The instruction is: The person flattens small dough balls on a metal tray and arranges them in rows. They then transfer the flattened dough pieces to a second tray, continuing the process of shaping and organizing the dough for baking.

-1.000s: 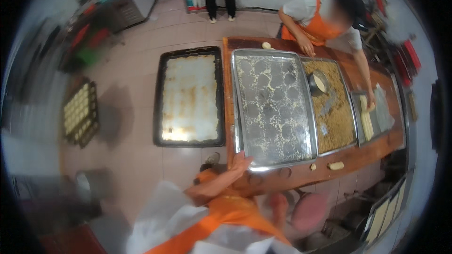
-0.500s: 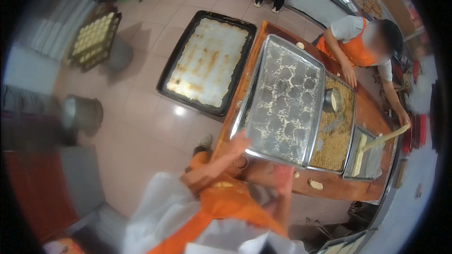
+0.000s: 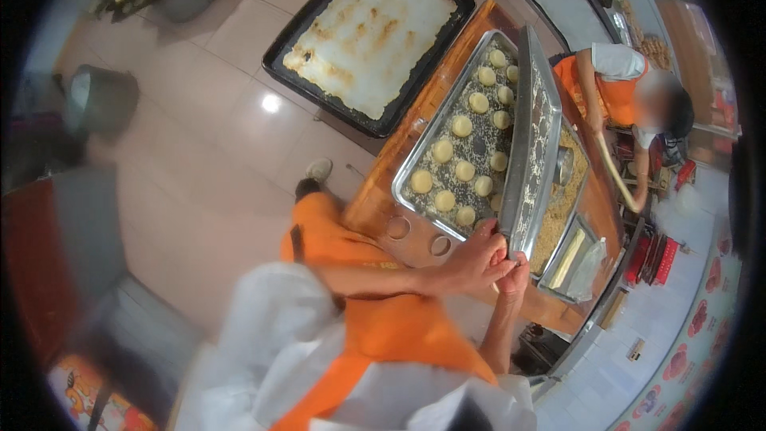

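A large metal baking tray (image 3: 524, 132) stands tipped up nearly on edge, its crumb-dusted inner face toward the right. At its near end my left hand (image 3: 475, 259) and my right hand (image 3: 513, 274) come together, both closed on the tray's end; some of the fingertips are hidden. Left of it, another metal tray (image 3: 410, 162) lies flat on the wooden table, scattered with pale crumbs. Several round, flat dough pieces (image 3: 461, 125) sit in it in rows. The tipped tray hides its right side.
Right of the tipped tray lie a tray of brown crumbs (image 3: 547, 246) with a metal tin (image 3: 563, 166), and a small tray with a dough strip (image 3: 568, 258). Two metal rings (image 3: 398, 227) rest near me. A co-worker (image 3: 616, 80) handles a dough rope (image 3: 611, 164). A black pan (image 3: 279, 56) is at left.
The upper tray has gone from lying flat to nearly on edge, uncovering the dough pieces. My hands have closed on its near end. The co-worker's dough strip has left the small tray.
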Demonstrator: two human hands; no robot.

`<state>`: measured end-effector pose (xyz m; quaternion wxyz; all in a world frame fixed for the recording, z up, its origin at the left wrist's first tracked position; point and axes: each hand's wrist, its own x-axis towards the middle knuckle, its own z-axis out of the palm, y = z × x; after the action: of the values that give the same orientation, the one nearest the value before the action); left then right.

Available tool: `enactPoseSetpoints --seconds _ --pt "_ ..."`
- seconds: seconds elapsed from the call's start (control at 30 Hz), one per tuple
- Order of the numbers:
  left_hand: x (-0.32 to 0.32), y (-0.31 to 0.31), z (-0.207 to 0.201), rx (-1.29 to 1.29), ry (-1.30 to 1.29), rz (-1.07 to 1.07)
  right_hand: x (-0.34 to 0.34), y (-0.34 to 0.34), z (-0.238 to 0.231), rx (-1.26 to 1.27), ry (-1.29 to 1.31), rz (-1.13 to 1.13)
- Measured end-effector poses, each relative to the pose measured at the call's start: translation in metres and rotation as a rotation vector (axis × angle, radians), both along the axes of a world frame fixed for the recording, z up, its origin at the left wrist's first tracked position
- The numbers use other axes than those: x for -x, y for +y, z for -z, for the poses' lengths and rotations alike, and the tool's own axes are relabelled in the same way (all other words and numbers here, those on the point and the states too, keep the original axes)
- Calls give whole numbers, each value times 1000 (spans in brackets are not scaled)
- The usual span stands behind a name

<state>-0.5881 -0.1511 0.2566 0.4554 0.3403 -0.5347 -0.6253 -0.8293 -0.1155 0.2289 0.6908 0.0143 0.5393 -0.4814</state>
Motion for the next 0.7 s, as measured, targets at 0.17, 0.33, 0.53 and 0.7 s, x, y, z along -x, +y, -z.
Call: enactPoseSetpoints --seconds 0.17,0.33,0.53,0.7 --pt "-4 6 1 -101 267 34 -1 -11 -39 -10 -24 136" --pt "14 -12 43 -439 278 97 -11 -17 -53 -134 -3 265" --pt "49 -87 91 -670 675 -86 -38 -12 -35 -72 12 258" --pt "101 -128 128 -662 1040 204 -69 -14 -24 -67 68 234"
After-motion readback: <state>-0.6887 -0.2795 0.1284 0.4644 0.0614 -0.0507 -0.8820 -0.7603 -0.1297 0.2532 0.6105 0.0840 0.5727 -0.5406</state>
